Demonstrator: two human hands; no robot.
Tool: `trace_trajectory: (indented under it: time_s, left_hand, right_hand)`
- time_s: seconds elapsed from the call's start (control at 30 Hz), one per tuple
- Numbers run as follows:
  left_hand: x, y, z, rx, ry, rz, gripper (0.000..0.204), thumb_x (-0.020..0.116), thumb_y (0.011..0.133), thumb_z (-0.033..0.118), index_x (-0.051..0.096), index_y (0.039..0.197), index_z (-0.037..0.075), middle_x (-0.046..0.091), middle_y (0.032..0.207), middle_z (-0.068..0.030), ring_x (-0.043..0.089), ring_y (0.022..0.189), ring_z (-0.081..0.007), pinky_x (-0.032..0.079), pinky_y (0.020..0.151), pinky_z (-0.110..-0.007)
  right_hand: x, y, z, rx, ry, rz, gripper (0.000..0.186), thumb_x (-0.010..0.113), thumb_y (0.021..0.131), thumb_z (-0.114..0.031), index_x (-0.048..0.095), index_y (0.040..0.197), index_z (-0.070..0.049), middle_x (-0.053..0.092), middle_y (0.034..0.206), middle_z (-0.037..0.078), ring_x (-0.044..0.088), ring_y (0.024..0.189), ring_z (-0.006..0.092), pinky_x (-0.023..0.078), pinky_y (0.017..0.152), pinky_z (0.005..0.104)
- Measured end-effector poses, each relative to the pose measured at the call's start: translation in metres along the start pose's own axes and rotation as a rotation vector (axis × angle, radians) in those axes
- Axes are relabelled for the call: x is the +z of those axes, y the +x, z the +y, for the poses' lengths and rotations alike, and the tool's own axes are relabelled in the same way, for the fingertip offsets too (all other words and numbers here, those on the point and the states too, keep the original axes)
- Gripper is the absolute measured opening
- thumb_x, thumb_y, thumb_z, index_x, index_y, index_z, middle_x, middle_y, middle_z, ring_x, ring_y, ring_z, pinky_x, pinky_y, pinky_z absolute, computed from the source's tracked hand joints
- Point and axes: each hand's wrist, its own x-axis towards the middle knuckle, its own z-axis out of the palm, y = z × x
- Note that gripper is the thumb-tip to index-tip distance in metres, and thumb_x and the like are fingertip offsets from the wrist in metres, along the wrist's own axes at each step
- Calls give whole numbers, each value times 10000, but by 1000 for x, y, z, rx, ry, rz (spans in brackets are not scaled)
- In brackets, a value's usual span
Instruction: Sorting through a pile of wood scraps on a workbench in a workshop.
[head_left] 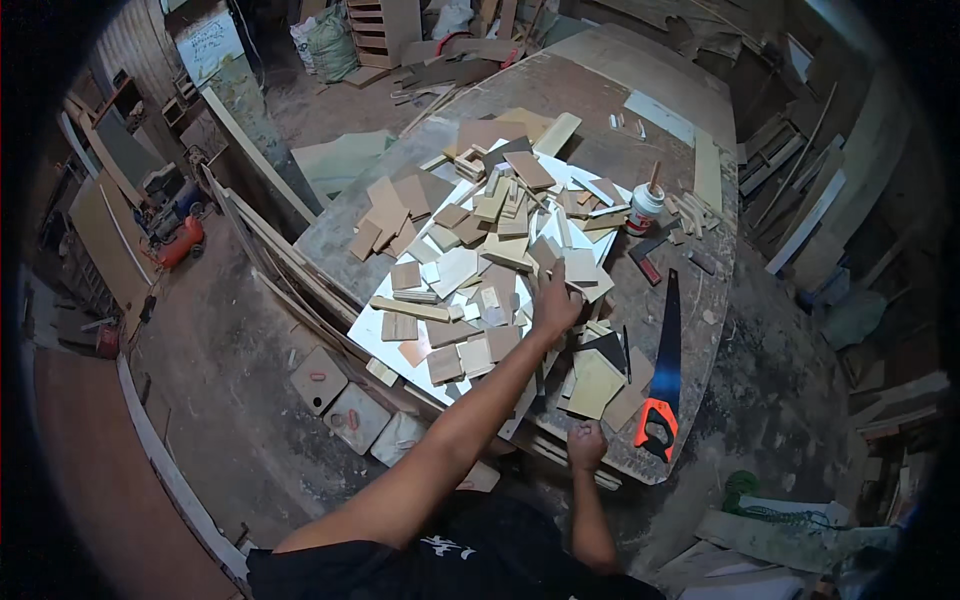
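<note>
My left hand (558, 305) reaches over a heap of wood offcuts, index finger stretched forward and thumb apart. Its fingertips touch or hover just over the pieces beside a pale square wood piece (581, 266); contact is hard to make out. Down by the table's near edge, my right hand (587, 445) is curled into a fist with nothing showing in it. Just beyond that fist lies a pale yellow wood piece (595, 384), with a dark flat piece (606, 350) behind it. The heap covers a white board (375, 326) and mixes brown, tan and white scraps.
On the table's right lie a handsaw with an orange handle (658, 425), a small square with a red part (648, 268) and a white glue bottle (645, 208) with a stick in it. Boards (270, 250) lean along the left side. An orange compressor (180, 240) stands on the floor.
</note>
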Motion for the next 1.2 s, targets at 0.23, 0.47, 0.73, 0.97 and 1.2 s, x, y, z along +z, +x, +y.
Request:
trace_trajectory:
  time_s: [0.23,0.47,0.73,0.97,1.2]
  left_hand:
    - [-58,-10,-5,-186,-227,-34,527,551,811,179,396,1300,57,599,1031,-227,581,950,-388,453,823,-453]
    - [-118,16,-93,-365,515,-73,802,606,765,431,296,1387,29,245,1434,-248,141,1343,-459,143,1032,-638]
    - [-92,0,-75,-165,312,72,640,630,743,352,432,1275,57,396,1326,-228,321,1250,-407,280,982,-569]
    - [-103,25,-79,-443,432,21,788,731,661,443,418,1304,110,494,1261,-171,417,1200,-360,256,1006,-542]
    - [-123,30,-59,-348,445,42,780,767,612,399,451,1246,75,543,1195,-157,454,1162,-358,249,988,-584]
  right_hand:
    - [-3,4,-5,-20,-2,50,141,667,700,-148,545,734,-86,576,595,90,589,568,286,471,552,402]
    - [-5,3,-5,-38,-6,37,131,657,712,-153,551,736,-79,584,614,110,596,586,303,477,567,414]
    - [-7,-1,-1,-38,-95,17,196,670,711,-220,557,775,-74,573,618,125,583,603,339,466,563,437]
    - [-1,0,-3,-27,-100,13,197,661,733,-250,577,794,-82,611,682,124,597,657,352,473,581,426]
    - [-2,6,5,0,80,113,214,705,719,-246,563,764,-92,583,629,83,579,579,301,455,527,389]
